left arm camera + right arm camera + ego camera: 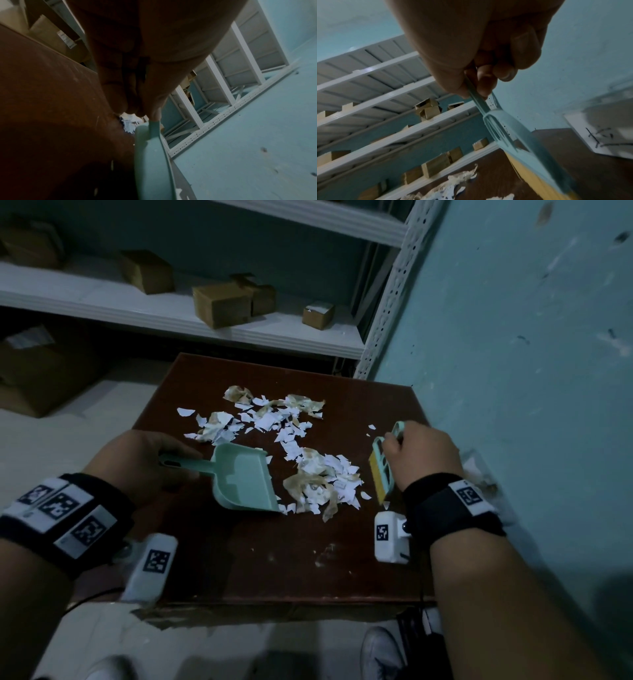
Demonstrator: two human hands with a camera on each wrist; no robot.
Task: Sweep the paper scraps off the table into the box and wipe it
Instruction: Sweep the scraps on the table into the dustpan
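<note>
White and brown-stained paper scraps (274,440) lie strewn over the middle of a dark brown table (260,559). My left hand (144,460) grips the handle of a mint-green dustpan (243,477), whose mouth rests on the table facing the nearer heap of scraps (322,484). My right hand (418,453) grips the handle of a small mint brush (382,470) with yellow bristles, held just right of that heap. In the wrist views the dustpan (150,155) and the brush (522,146) show close up. The box is not clearly in view.
White metal shelving (205,313) with small cardboard boxes (222,302) stands behind the table. A teal wall (513,354) runs close along the table's right side. A large carton (37,364) sits on the floor at the left. My white shoe (383,652) is below the front edge.
</note>
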